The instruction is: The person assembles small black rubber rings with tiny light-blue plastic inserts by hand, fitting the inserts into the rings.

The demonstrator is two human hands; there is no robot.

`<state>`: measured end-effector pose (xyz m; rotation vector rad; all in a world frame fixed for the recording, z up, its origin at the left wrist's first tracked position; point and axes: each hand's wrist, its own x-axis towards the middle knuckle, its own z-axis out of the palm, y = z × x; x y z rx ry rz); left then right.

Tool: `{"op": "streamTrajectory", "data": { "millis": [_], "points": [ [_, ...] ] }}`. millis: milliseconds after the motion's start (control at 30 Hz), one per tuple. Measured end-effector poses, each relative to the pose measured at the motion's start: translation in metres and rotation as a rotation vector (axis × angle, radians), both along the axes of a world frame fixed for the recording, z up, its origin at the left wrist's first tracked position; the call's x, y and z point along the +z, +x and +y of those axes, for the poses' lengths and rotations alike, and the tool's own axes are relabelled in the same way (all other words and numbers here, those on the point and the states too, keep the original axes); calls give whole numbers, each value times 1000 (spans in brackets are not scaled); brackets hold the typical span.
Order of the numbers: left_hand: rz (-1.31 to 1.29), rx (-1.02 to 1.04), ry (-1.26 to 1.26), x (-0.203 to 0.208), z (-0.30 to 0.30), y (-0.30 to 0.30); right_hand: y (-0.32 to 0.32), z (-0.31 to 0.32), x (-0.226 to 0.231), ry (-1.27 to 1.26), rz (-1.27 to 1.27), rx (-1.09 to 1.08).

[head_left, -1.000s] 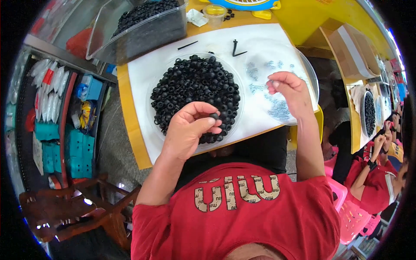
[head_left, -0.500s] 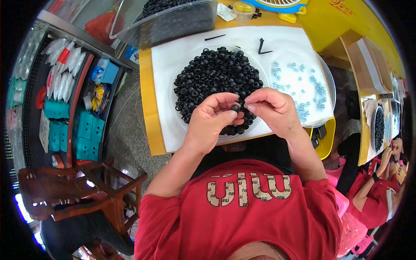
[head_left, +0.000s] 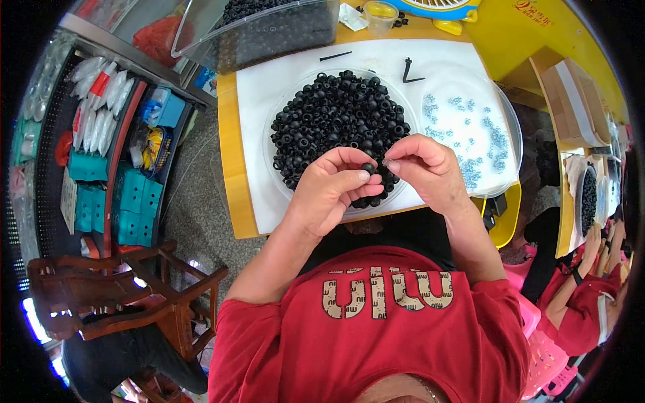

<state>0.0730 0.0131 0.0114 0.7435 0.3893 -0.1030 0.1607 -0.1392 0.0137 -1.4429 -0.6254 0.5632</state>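
My left hand (head_left: 329, 185) pinches a round black bead-like part (head_left: 367, 168) between thumb and forefinger, its other fingers curled below. Close beside it, my right hand (head_left: 433, 174) has thumb and forefinger pressed together on something too small to make out. Both hands hover over the near edge of a heap of black bead-like parts (head_left: 336, 117), many with a hole showing. The heap fills a round clear tray (head_left: 268, 158). Right of it, a shallow round clear tray (head_left: 519, 144) carries scattered clusters of tiny pale-blue pieces (head_left: 496, 151).
A clear plastic bin (head_left: 282, 43) of black parts stands at the back left, near a small clear cup (head_left: 380, 19) and a blue-and-yellow fan (head_left: 437, 8). Two thin black strips lie on the white sheet (head_left: 252, 127). A yellow bin (head_left: 507, 218) sits lower right. A co-worker's hand (head_left: 591, 242) works far right.
My hands keep nearly the same place, the black part still in my left fingers. The whole view has shifted slightly. At far right, the co-worker's arms have moved toward their tray.
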Motion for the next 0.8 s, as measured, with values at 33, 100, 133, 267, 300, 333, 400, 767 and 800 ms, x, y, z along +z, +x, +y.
{"op": "streamTrajectory", "data": {
  "millis": [33,100,133,267,300,333,400,767,800],
  "points": [
    [-9,9,-24,-1,0,0,0,0,0,2,4,-4],
    [-16,15,-48,-2,1,1,0,-1,0,-13,-19,-18],
    [-13,17,-54,-3,2,2,-1,-2,-1,-28,-43,-30],
    [17,4,-63,-1,1,2,-2,-2,0,-42,-79,-40],
    [17,4,-63,-1,0,2,-2,-2,0,-39,-111,-41],
    [22,11,-84,-1,0,2,-2,-1,0,-36,-144,-42],
    [25,18,-105,-3,-1,3,-3,-1,4,-48,-178,-50],
    [6,34,-85,0,-6,3,-3,7,4,-62,-570,-101],
    [4,43,-83,0,-7,3,-6,7,6,-87,-598,-105]
  ]
}}
